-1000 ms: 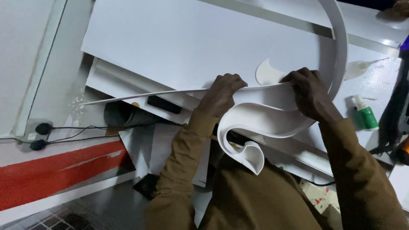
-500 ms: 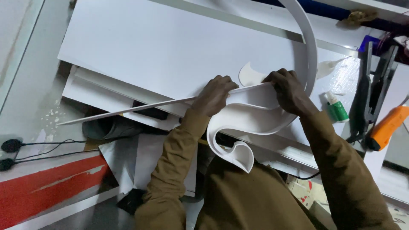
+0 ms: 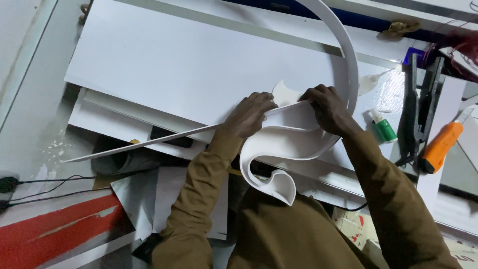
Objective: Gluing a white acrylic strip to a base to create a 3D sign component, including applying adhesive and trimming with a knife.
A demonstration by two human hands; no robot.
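While the curled white strip (image 3: 279, 149) covers part of both palms, the left hand (image 3: 249, 115) and right hand (image 3: 326, 108) pinch its upper edge over the white board (image 3: 189, 69). Right of the strip stands a small green bottle (image 3: 383, 128), perhaps glue, its label unreadable.

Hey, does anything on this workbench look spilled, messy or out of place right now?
Yes. A whitish smear spreads on the bench above the small green bottle, like spilled glue. White flecks also scatter on the grey surface at the left.
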